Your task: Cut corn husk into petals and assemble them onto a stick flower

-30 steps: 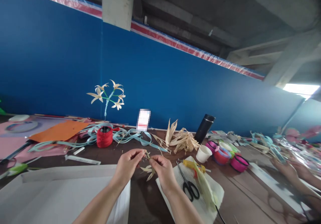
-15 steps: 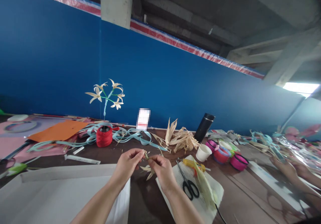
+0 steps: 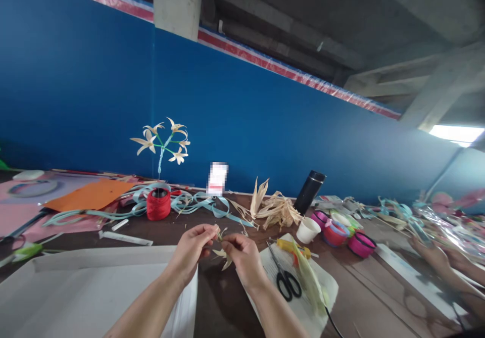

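Over the brown table (image 3: pixel 220 297), my left hand (image 3: pixel 193 249) and my right hand (image 3: pixel 242 254) meet, both pinched on a small husk flower piece (image 3: pixel 222 237) held between their fingertips. Pale husk petals (image 3: pixel 223 257) hang just below the fingers. Black-handled scissors (image 3: pixel 286 280) lie right of my right hand on a white sheet (image 3: pixel 322 292), beside a yellow glue gun (image 3: pixel 291 248) and a green husk leaf (image 3: pixel 308 277).
White paper (image 3: pixel 94 292) lies at the left. A red thread spool (image 3: pixel 158 204), blue ribbon (image 3: pixel 197 204), dry husks (image 3: pixel 275 209), black flask (image 3: pixel 308 192), white cup (image 3: pixel 307 231) and coloured tape rolls (image 3: pixel 341 234) sit behind. A finished husk flower sprig (image 3: pixel 163 143) stands by the blue wall. Another person's hands (image 3: pixel 439 257) work at the right.
My hands have stayed together on the small piece, with the fingers shifting only slightly. The view has drifted a little.
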Tool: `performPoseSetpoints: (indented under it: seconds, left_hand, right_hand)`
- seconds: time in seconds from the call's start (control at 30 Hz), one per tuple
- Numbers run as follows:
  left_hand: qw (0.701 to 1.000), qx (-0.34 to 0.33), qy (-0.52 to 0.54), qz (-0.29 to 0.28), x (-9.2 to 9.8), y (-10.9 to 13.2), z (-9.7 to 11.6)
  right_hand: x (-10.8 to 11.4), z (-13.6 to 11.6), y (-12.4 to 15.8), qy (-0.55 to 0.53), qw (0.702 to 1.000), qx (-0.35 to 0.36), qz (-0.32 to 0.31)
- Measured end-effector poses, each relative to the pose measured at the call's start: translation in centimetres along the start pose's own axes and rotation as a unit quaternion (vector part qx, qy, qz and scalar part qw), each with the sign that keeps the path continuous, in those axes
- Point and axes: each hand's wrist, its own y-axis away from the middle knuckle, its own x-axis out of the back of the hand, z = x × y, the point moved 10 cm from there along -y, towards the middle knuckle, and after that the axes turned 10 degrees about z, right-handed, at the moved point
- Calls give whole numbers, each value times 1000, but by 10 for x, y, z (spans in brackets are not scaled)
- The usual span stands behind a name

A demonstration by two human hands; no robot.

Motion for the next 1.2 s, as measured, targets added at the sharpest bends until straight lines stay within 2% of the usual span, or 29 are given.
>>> performPoseSetpoints:
  seconds: [0.6, 0.9, 1.07, 1.2]
  left_hand:
    - [998, -40, -51, 15, 1, 0, 10]
    - [997, 23, 4, -71, -11, 7, 9]
    - [990, 29, 36, -135, -22, 11, 10]
    - [985, 31, 54, -158, -25, 12, 10]
  right_hand:
    - [-2, 1, 1, 12, 1000, 7, -1]
    - [-7, 14, 3, -101, 992, -70, -19]
    - [-14, 15, 8, -196, 971, -131, -47]
    - [-20, 17, 13, -249, 949, -180, -76]
